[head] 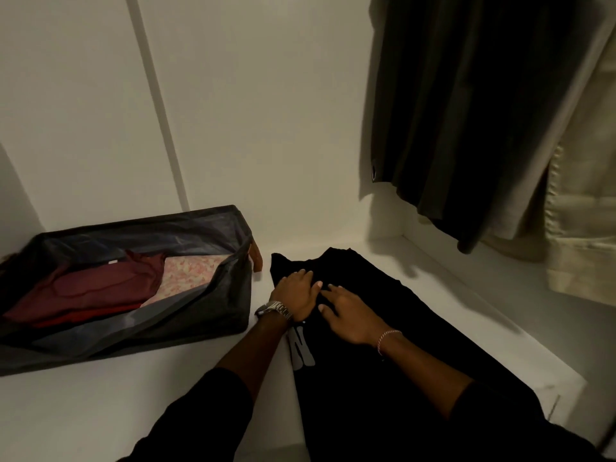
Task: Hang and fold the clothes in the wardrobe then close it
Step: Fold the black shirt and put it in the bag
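Note:
A black garment (383, 388) with grey lettering lies flat on the white wardrobe shelf (133, 395), running from the shelf's middle toward the front edge. My left hand (296, 295), with a metal watch on the wrist, presses flat on the garment's upper left part. My right hand (350, 315), with a thin bracelet, rests beside it on the cloth with fingers spread. The two hands almost touch. Dark hanging clothes (466, 111) and a pale beige garment (583, 211) hang at the upper right.
A dark fabric storage box (200, 328) stands on the shelf at the left, holding a maroon garment (93, 288) and a pink floral one (190, 275). White wardrobe walls (250, 111) enclose the back and right side.

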